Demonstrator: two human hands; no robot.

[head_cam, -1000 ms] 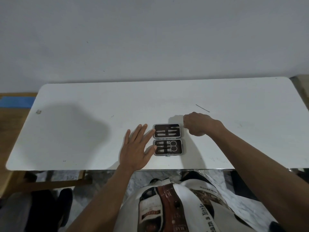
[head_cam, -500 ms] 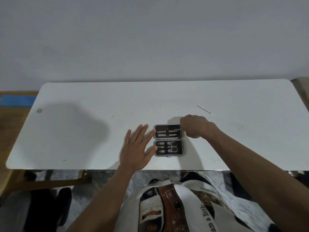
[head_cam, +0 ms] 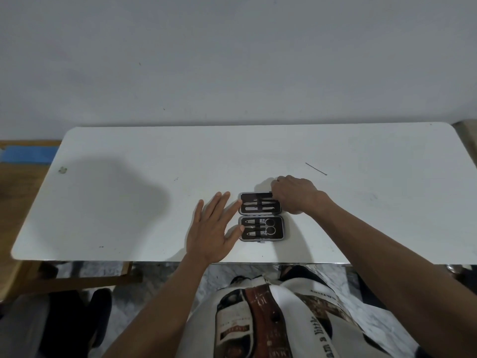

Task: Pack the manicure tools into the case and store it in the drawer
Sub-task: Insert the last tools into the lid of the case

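Observation:
A small manicure case (head_cam: 261,238) lies open flat on the white table (head_cam: 154,197), near its front edge. The far half (head_cam: 247,202) holds slim metal tools (head_cam: 258,205) under a strap. The near half holds scissors (head_cam: 269,226) and two more tools. My left hand (head_cam: 211,228) rests flat with fingers spread, fingertips touching the case's left edge. My right hand (head_cam: 294,193) is curled over the far half's right corner, covering it, with fingers closed on that edge.
A thin dark pin-like stick (head_cam: 316,168) lies on the table behind my right hand. A small pale scrap (head_cam: 62,170) sits at the far left. A wooden surface with blue tape (head_cam: 25,154) stands left of the table. The wall is close behind.
My right hand slid left from beside the case onto the far half's right corner. My left hand and the case stayed put.

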